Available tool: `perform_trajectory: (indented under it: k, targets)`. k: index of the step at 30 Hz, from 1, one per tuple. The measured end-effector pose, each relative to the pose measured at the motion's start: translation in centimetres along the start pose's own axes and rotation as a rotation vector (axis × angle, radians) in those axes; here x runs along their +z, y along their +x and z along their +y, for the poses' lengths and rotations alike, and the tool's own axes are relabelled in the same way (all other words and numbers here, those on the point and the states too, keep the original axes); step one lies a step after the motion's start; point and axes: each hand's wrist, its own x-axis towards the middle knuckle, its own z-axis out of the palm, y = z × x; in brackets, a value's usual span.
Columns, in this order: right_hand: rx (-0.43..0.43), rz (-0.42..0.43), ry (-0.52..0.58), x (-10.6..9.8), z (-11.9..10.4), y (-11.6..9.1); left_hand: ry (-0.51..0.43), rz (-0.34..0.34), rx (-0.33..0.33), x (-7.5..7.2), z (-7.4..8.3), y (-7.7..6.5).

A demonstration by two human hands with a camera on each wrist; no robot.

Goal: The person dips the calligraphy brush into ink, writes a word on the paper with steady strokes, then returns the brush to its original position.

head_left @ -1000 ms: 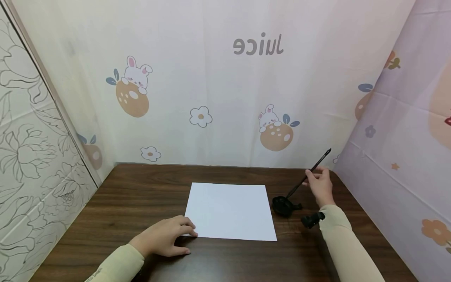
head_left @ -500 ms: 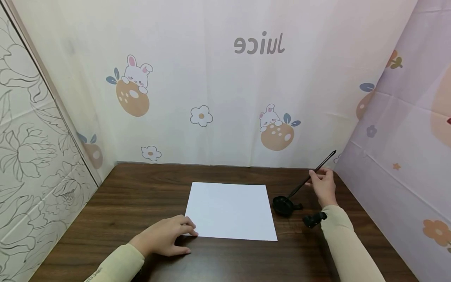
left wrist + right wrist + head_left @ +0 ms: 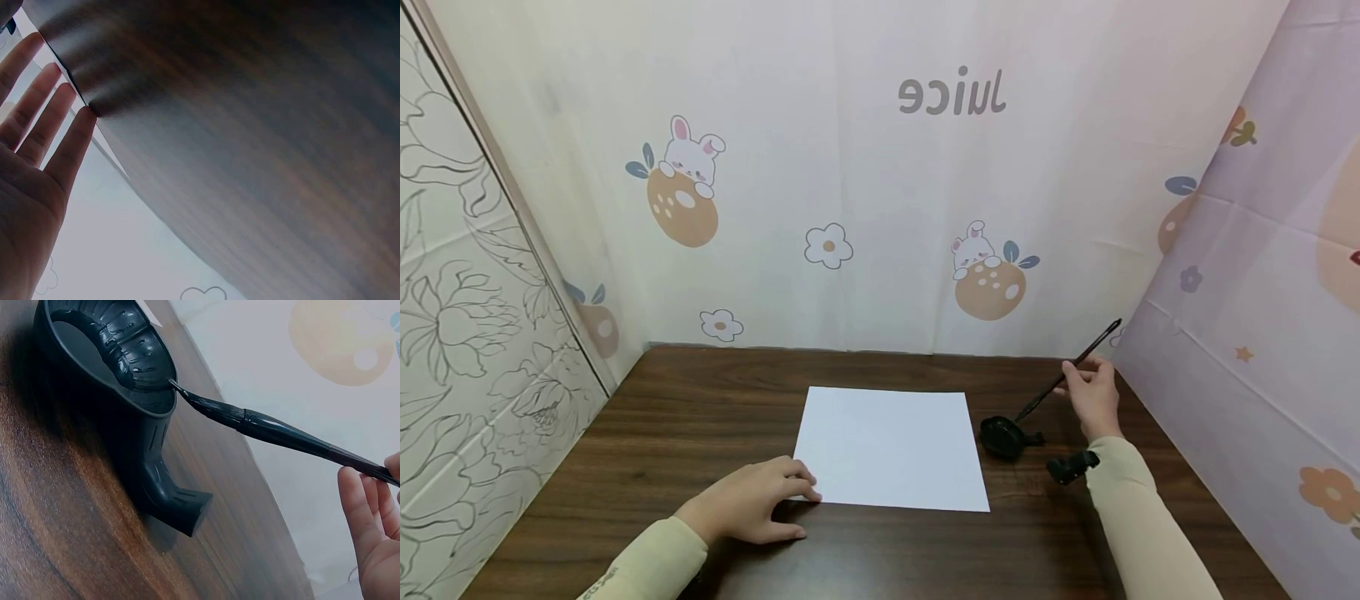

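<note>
A blank white sheet of paper (image 3: 891,450) lies mid-table. My left hand (image 3: 752,502) rests at its near left corner, fingers extended and fingertips on the paper's edge. To the right of the sheet stands a small black dish with a stubby bent handle (image 3: 1000,437), holding dark liquid. My right hand (image 3: 1093,402) pinches a slim dark brush (image 3: 1036,402) by its shaft between thumb and fingers. The brush slants down to the left. In the right wrist view, its wet, bent bristles (image 3: 209,407) touch the rim of the black dish (image 3: 140,403).
The dark wood-grain table (image 3: 700,417) meets a pale printed curtain (image 3: 850,167) at its back edge. More patterned cloth hangs on the left and right sides. A black wrist camera (image 3: 1070,467) sits on the right wrist, close to the dish handle.
My right hand has shifted slightly to the right with the brush, which leans a little lower, its tip staying at the dish's edge. The left hand and paper have not moved.
</note>
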Motion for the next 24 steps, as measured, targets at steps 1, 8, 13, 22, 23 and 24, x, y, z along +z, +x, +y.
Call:
perform_trajectory:
  k: [1,8,13,22,23,24]
  targets:
    - [0.001,0.003,0.002,0.0,0.0,0.0,0.0,0.002,0.002,0.0,0.0,0.0]
    - [0.005,0.02,0.043,-0.1,-0.2,-0.2,0.001,0.007,0.006,0.0,0.1,0.0]
    - [0.005,0.033,0.067,-0.4,-0.3,-0.1,-0.001,0.001,-0.002,-0.1,0.1,0.0]
    - [0.003,0.062,0.102,-0.9,-1.0,-0.2,-0.003,0.004,0.002,0.0,0.1,0.0]
    - [0.007,0.06,0.113,-0.9,-1.1,-0.2,-0.004,0.005,0.002,0.0,0.1,0.0]
    - [0.007,0.056,0.117,-0.9,-1.1,-0.1,-0.003,0.005,0.001,0.0,0.1,0.0]
